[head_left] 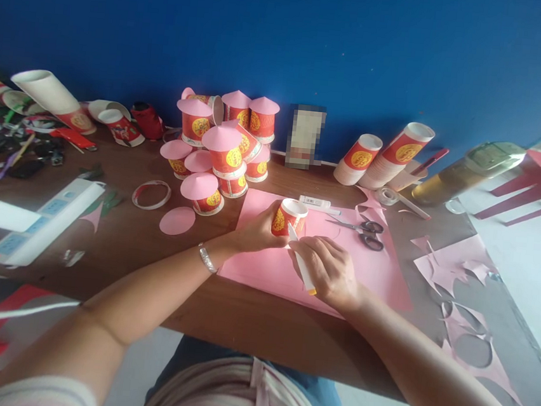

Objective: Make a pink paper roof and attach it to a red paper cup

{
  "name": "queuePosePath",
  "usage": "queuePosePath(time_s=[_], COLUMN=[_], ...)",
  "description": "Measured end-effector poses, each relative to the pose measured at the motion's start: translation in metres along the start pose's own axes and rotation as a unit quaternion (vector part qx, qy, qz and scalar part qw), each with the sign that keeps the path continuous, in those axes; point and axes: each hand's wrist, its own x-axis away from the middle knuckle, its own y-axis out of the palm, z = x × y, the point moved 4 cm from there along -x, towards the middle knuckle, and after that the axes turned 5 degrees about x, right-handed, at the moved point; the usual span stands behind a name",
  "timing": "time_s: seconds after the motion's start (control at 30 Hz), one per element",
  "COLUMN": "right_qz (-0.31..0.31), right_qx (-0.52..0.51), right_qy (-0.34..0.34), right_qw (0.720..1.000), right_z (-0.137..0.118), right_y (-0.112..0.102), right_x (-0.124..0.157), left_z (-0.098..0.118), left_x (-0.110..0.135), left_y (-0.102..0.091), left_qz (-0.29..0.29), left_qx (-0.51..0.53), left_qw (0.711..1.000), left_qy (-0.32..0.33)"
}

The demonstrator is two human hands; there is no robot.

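Observation:
My left hand [256, 230] is wrapped round a red paper cup [289, 215] with a yellow emblem, holding it mouth-down on a pink paper sheet [379, 264]. My right hand [328, 269] grips a white pen-like tool [301, 260] with an orange end, its tip touching the base of the cup. A silver bracelet [206, 257] sits on my left wrist.
A pile of red cups with pink cone lids [223, 144] stands behind. Scissors [366, 230], a white tube [316, 201], a tape roll [388, 196] and stacked cups [390, 154] lie right. A pink disc [177, 220], a ring [151, 194], a power strip [42, 219] lie left. Pink scraps [462, 298] lie far right.

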Motion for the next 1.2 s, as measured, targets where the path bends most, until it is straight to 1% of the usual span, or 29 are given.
queuePosePath(time_s=[0.13,0.3,0.53,0.63,0.7,0.8,0.9,1.13,1.2], right_qz=[-0.003,-0.009,-0.011,-0.012,-0.012,-0.014,-0.017,-0.014,-0.014], right_qx=[0.003,0.005,-0.006,-0.005,-0.003,-0.001,-0.001,-0.002,-0.004], right_qy=[0.004,0.001,-0.002,-0.004,-0.004,-0.002,0.001,0.001,0.002], right_qw=[1.0,1.0,1.0,1.0,1.0,1.0,1.0,1.0,1.0], right_z=[0.001,0.001,0.0,0.0,0.0,0.001,0.001,0.0,0.001], right_y=[0.001,0.002,0.001,0.001,0.001,0.002,0.003,0.002,0.0], right_x=[0.001,0.002,0.002,0.003,0.005,0.006,0.007,0.005,0.005], left_z=[0.002,-0.001,0.003,0.008,0.013,0.02,0.023,0.02,0.021], left_x=[0.0,0.0,0.001,0.001,0.0,-0.001,-0.003,-0.002,-0.002], left_y=[0.001,0.0,0.0,0.0,0.001,0.004,0.005,0.003,0.004], left_qz=[-0.012,-0.016,0.008,0.011,0.004,-0.022,-0.037,-0.022,-0.025], left_qx=[0.004,-0.001,-0.014,0.006,0.033,0.059,0.074,0.089,0.096], left_qw=[1.0,1.0,0.999,0.999,0.999,0.998,0.996,0.996,0.995], left_qy=[0.006,0.009,-0.03,-0.04,-0.031,-0.001,0.017,0.011,0.006])
